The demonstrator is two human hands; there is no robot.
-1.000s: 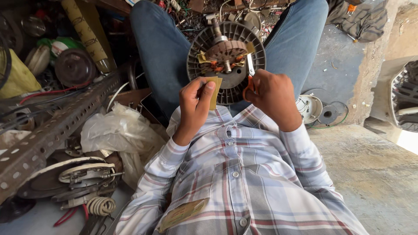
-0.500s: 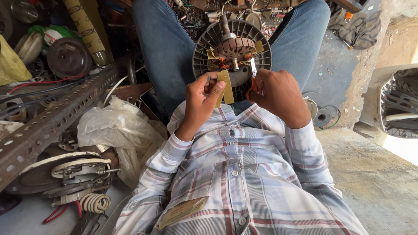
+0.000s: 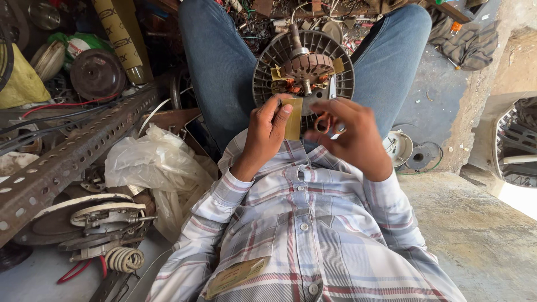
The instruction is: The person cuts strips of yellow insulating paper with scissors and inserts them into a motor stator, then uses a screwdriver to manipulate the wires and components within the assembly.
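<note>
I sit with a round fan motor (image 3: 305,64), its copper windings showing, between my jean-clad knees. My left hand (image 3: 267,133) pinches a small yellow strip of insulating paper (image 3: 293,118) upright in front of the motor. My right hand (image 3: 353,138) is just right of the strip, fingers partly spread, with a small pair of orange-handled scissors (image 3: 323,124) looped on them. The scissor blades are blurred and mostly hidden against the motor. A second yellow strip (image 3: 235,275) lies on my checked shirt.
A perforated steel angle bar (image 3: 72,156) runs along the left, beside a crumpled plastic bag (image 3: 151,162) and a dismantled motor with a coiled wire (image 3: 95,221). A cardboard tube (image 3: 120,39) leans at the back. A round metal cap (image 3: 400,146) lies on the concrete at right.
My right hand has gone from a closed fist to spread fingers and shifted slightly down. The scissor blade that stood up beside the strip no longer shows clearly. My left hand keeps the strip.
</note>
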